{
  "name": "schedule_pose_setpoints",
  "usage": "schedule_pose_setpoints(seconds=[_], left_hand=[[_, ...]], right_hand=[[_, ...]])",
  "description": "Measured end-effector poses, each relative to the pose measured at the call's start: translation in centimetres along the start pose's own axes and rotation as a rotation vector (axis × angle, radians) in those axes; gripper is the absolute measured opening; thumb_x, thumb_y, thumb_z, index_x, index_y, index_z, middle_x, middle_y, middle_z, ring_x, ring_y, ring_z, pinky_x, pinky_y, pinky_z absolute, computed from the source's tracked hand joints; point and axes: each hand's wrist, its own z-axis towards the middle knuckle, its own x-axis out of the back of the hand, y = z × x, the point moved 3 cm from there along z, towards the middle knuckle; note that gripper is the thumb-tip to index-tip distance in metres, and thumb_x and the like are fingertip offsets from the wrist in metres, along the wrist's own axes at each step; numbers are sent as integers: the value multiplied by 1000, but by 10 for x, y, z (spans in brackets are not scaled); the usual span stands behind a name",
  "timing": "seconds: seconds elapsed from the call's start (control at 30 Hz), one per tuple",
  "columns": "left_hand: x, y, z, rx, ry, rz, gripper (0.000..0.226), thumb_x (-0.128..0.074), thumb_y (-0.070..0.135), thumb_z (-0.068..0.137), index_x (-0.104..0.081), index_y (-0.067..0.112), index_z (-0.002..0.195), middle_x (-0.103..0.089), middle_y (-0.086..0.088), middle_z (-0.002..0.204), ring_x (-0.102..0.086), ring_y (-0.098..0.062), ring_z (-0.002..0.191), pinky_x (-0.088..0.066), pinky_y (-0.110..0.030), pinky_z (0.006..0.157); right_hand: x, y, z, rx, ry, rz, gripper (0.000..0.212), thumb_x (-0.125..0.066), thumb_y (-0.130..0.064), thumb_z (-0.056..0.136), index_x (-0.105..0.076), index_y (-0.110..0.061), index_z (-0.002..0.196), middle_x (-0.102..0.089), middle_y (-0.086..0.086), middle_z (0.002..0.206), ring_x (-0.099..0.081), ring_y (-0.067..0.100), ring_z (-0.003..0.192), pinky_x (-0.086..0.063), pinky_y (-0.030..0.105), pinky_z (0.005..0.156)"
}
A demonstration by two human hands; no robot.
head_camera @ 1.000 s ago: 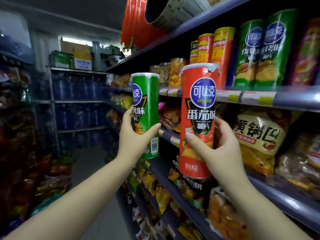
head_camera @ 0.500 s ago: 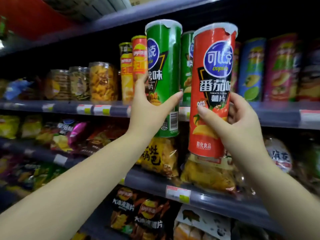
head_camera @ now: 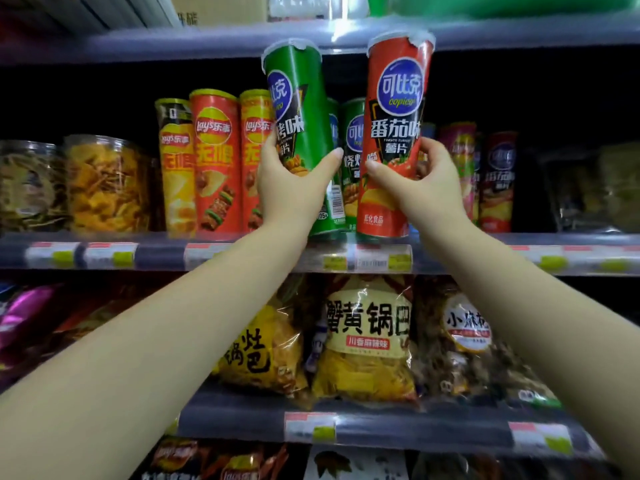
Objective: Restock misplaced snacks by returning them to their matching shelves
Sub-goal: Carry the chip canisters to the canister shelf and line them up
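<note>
Chip cans fill both my hands: left hand [head_camera: 289, 188] wraps its fingers round the green can [head_camera: 299, 133], right hand [head_camera: 420, 183] grips the red tomato can [head_camera: 394, 133]. Both stand nearly upright, bases at the shelf lip [head_camera: 346, 259]. Matching green cans [head_camera: 353, 161] sit directly behind; I judge the top shelf edge [head_camera: 207, 43] leaves little headroom.

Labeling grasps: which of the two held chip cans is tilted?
The green can in the left hand: its top leans left. The red can in the right hand stands nearly upright.
</note>
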Motion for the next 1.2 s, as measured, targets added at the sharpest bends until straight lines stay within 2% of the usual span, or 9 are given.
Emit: schedule_pose_setpoints(seconds=[0.1,0.2,0.33,0.47,0.6,0.7,0.8,1.0,1.2], left_hand=[[-4,-3,6,-86,-6,75,90,-80,39,73,-31,23,146,-41,3,144,-37,-6,128,-27,-19,101],[-9,-11,9,-103,-26,114,91,-79,41,74,-30,23,148,-38,3,147,-31,0,123,-23,-16,95],[-20,-19,17,-55,-52,151,92,-77,40,77,-25,20,150,-36,-3,148,-34,-16,135,-25,-20,96],[-32,-25,22,-62,-143,279,97,-67,44,85,-8,11,154,-23,-10,152,-24,-25,141,-24,-31,111],[-36,-28,22,-80,-240,372,96,-60,39,90,6,8,153,-10,-12,152,-12,-31,141,-18,-38,114],[-31,-31,19,-127,-279,358,87,-61,28,91,-1,13,152,-9,-13,153,-10,-31,142,-17,-37,113],[-23,-37,19,-196,-301,418,89,-62,34,91,-3,13,153,-13,-11,156,-17,-26,144,-19,-25,104],[-15,-44,20,-193,-294,461,97,-72,39,83,-10,12,152,-30,-11,153,-34,-23,137,-27,-22,101],[-16,-51,10,-270,-186,541,97,-75,45,77,-21,8,148,-36,-12,149,-39,-25,134,-21,-12,87]], right_hand=[[-8,7,5,-14,-2,-55,78,-83,-37,70,-44,-17,135,-61,-3,124,-61,10,109,-53,38,96],[-14,11,8,-2,31,-102,80,-82,-40,69,-44,-17,136,-58,-14,111,-60,4,103,-51,37,97],[-25,17,15,-34,55,-154,78,-82,-44,68,-48,-15,132,-59,-7,114,-60,11,107,-51,38,97],[-28,28,21,-66,48,-120,51,-82,-43,67,-55,-26,107,-64,-14,95,-66,11,94,-56,40,90],[-28,37,24,-28,35,-165,43,-80,-42,70,-59,-26,104,-70,-3,102,-67,16,95,-55,43,88],[-28,45,26,-33,-22,-206,45,-80,-38,72,-61,-24,110,-71,-6,102,-67,14,95,-54,42,91],[-29,52,27,-56,-57,-224,39,-77,-36,71,-62,-24,105,-70,-9,95,-68,12,91,-55,41,89],[-26,53,26,-19,24,-279,62,-77,-36,69,-47,-14,118,-62,-5,103,-61,5,88,-53,28,79],[-26,52,25,-15,4,-320,70,-78,-43,68,-43,-13,121,-59,4,117,-58,20,108,-50,42,93]])
